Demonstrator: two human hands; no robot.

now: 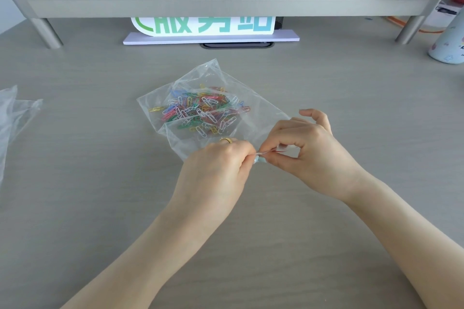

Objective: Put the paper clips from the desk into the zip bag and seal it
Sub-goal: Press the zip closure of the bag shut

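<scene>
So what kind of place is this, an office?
Probably an office desk: a grey monitor riser spans the back, a printed sign stands under it, and coloured paper clips fill a zip bag.

There is a single view, from a wide-angle camera worn on the person's head. It looks forward and steeply down onto the desk (75, 208), close enough that both forearms enter from the bottom edge and reach toward the middle. The zip bag (213, 108) lies near the centre of the picture. Beyond the bag, the monitor stand (226, 0) runs across the top, bowed by the lens. A bottle (449, 42) sits at the right edge, below the stand's right end.
</scene>
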